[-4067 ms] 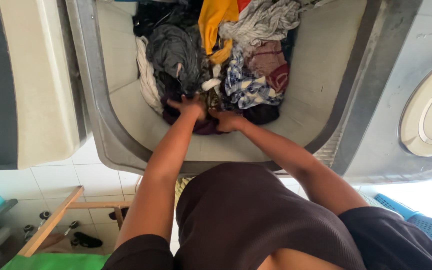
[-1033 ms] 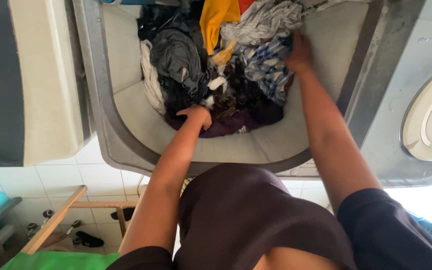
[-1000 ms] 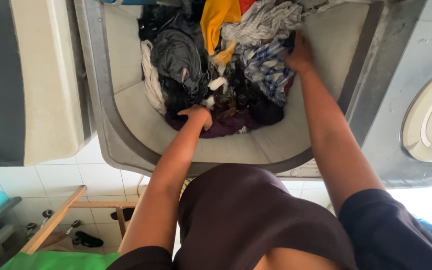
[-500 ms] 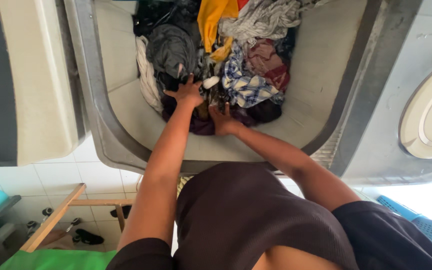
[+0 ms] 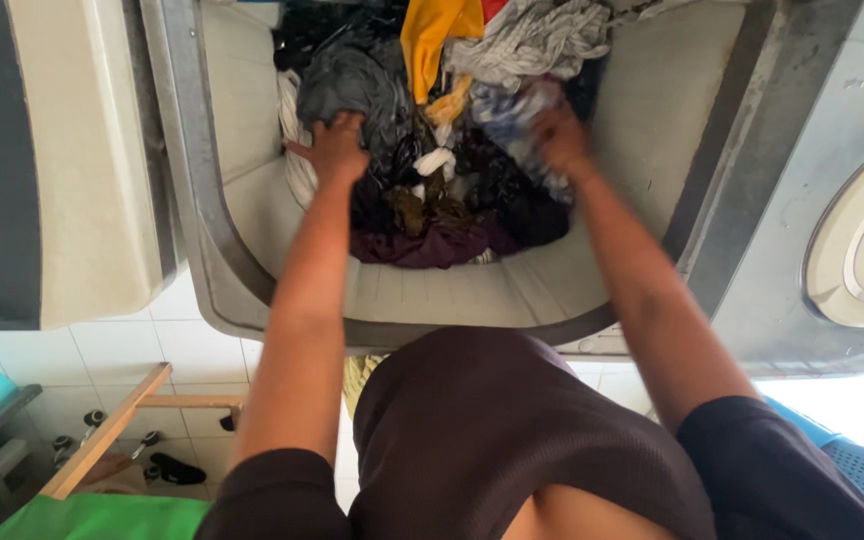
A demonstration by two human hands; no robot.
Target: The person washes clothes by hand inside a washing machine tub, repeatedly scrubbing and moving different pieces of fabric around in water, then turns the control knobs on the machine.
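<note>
Inside a smooth grey tub (image 5: 252, 200), left hand (image 5: 335, 150) presses crumpled grey cloth (image 5: 352, 85) — right hand (image 5: 559, 140) grips blurred checked fabric (image 5: 512, 120); moments earlier, both were closer together.

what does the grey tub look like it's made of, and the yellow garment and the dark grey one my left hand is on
Large grey tub: looks like moulded plastic, matte, with smooth rounded corners and a thick rim. Yellow garment: soft woven or knit cloth, probably cotton, judging by its limp folds. Dark grey garment under the left hand: soft crumpled fabric with a dull finish; the fibre cannot be told.
</note>
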